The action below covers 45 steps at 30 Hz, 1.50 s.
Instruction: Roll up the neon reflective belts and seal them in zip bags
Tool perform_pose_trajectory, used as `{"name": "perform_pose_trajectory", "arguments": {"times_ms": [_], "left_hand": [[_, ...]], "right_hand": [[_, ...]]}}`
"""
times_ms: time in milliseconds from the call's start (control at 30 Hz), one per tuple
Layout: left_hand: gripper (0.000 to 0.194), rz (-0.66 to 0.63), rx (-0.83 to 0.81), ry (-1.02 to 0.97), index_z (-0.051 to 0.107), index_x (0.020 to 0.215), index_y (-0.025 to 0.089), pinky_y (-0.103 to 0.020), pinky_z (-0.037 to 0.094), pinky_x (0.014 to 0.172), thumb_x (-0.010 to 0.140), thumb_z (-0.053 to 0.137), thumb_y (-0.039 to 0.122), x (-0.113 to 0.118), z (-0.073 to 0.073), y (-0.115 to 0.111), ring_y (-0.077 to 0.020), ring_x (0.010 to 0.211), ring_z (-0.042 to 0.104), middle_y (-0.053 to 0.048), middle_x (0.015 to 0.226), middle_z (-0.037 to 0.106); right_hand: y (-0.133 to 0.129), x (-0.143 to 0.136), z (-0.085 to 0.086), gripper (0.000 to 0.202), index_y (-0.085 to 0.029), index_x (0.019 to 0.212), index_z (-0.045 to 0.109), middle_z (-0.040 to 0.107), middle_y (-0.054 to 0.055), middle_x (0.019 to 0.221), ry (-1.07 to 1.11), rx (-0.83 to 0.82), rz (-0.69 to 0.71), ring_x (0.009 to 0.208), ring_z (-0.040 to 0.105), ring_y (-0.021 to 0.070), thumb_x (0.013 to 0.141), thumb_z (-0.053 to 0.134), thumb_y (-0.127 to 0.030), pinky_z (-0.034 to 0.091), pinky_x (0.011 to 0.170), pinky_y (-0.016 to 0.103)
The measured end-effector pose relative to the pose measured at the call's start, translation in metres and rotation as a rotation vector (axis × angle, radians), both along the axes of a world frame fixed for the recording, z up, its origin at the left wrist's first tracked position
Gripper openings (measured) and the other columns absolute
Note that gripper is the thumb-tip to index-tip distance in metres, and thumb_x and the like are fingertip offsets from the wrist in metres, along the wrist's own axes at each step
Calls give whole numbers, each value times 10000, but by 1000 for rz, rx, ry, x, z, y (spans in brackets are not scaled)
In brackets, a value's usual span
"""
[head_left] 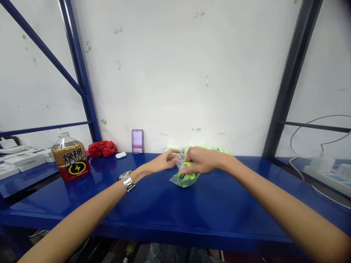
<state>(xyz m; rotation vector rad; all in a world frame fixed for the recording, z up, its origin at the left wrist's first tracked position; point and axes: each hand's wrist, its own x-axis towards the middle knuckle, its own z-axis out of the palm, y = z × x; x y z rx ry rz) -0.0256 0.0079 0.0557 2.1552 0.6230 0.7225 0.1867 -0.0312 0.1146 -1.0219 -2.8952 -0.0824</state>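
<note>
A clear plastic bag (187, 180) with bright yellow-green contents sits on the blue table, in front of more yellow-green items (223, 150) near the wall. My right hand (201, 159) reaches over the bag from the right, its fingers closed on the bag's upper part. At the bag's upper left edge is my left hand (166, 160), fingers curled toward the thumb by the opening; whether it grips the plastic is too small to tell. A silver watch (127, 181) is on my left wrist.
On the blue table (153, 208), a large drink bottle (71, 157), a red plastic bag (102, 148), a white case (121, 155) and an upright phone (137, 141) stand left. White boxes (23, 159) lie far left; a power strip (329, 177) with cables is right.
</note>
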Motion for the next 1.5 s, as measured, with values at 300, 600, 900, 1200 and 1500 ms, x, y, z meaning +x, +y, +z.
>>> {"name": "perform_pose_trajectory", "arguments": {"times_ms": [300, 600, 900, 1200, 1500], "left_hand": [[620, 183, 312, 38, 529, 1196, 195, -451, 473, 911, 702, 720, 518, 36, -33, -29, -279, 1051, 585, -90, 1131, 621], [604, 304, 343, 27, 521, 1181, 192, -422, 491, 828, 717, 695, 538, 38, -33, -37, -258, 969, 597, -83, 1107, 616], [500, 250, 443, -46, 512, 1190, 225, -364, 467, 878, 737, 689, 340, 37, -19, -42, -213, 973, 582, -37, 1138, 602], [538, 274, 458, -139, 478, 1182, 202, -392, 457, 900, 718, 700, 360, 47, -27, -37, -251, 1026, 558, -77, 1156, 573], [520, 225, 534, -104, 466, 1206, 192, -389, 436, 955, 727, 647, 283, 40, -27, -34, -267, 1083, 547, -81, 1192, 565]], "right_hand": [[-4, 7, -6, 611, -167, 521, 492, 400, -12, 497, 221, -64, -66, 481, 297, 93, 967, 242, -500, 287, 518, 273], [-2, 14, -19, 242, -158, 825, 715, 675, 46, 727, 575, 185, -98, 645, 546, 143, 787, 655, -390, 384, 614, 275], [-37, 22, -21, 368, -220, 1138, 581, 626, 94, 1079, 313, 66, 30, 1168, 402, 279, 922, 446, -485, 431, 866, 392], [-25, 4, -27, 535, -126, 974, 606, 576, 144, 914, 146, 166, -60, 968, 496, 291, 681, 686, -567, 436, 668, 321], [-10, -14, -38, 494, -139, 860, 607, 568, 99, 801, 175, 170, -34, 897, 478, 272, 615, 702, -558, 423, 703, 333]]}}
